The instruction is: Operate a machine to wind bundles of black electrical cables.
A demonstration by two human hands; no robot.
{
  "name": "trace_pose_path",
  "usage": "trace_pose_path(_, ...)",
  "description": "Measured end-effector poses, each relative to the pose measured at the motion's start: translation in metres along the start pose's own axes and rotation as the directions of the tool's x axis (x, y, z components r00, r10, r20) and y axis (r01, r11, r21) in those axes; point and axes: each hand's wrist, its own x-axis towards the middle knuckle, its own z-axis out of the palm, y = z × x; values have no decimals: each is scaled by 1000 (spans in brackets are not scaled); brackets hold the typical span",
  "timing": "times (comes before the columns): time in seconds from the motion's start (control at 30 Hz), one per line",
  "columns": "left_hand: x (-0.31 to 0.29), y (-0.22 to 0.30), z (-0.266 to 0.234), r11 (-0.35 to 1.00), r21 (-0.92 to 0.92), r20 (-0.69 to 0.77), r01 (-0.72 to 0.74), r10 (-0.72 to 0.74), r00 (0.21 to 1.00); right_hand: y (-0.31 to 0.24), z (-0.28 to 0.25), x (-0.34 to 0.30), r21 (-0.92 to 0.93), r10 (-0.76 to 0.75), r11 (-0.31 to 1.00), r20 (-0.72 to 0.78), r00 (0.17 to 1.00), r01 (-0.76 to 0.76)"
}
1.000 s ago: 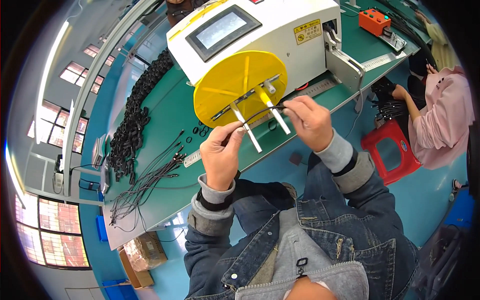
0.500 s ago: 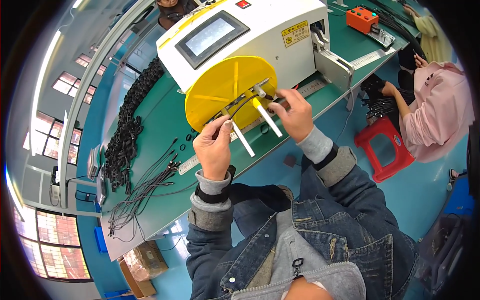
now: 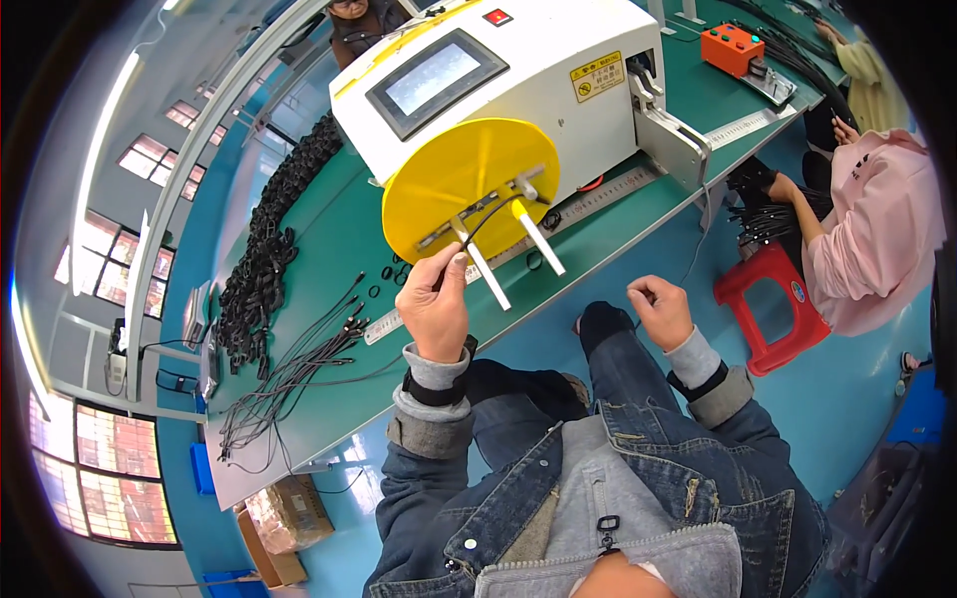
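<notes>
My left hand (image 3: pixel 436 304) pinches a black cable (image 3: pixel 485 220) beside the left white post (image 3: pixel 485 276) of a yellow winding disc (image 3: pixel 439 189). From my fingers the cable runs up and across toward the right white post (image 3: pixel 540 239). The disc is on the front of a white machine (image 3: pixel 558 110) with a screen (image 3: pixel 437 82). My right hand (image 3: pixel 663 312) is apart from the machine, above the floor past the table's front edge. Its fingers are curled closed; what they hold, if anything, is hidden.
A long pile of black cable coils (image 3: pixel 261 249) lies at the table's left, with loose cables (image 3: pixel 299 384) nearer me. Steel rulers (image 3: pixel 608 194) lie along the front edge. An orange control box (image 3: pixel 731 50) stands far right. A person in pink (image 3: pixel 867 229) works beside a red stool (image 3: pixel 763 319).
My right hand has left the disc and moved down and right, its fingers now curled. The left hand stays at the left post with the cable. The view has shifted slightly.
</notes>
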Motion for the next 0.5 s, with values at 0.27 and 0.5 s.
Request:
trace_pose_path(0.27, 2, 20, -16, 853, 354, 82, -383, 380, 921, -4, 4, -7, 96, 23, 995, 97, 995, -32)
trace_pose_path(0.5, -13, 30, -21, 845, 374, 134, -383, 359, 924, -4, 7, -11, 98, 33, 994, 162, 986, -49)
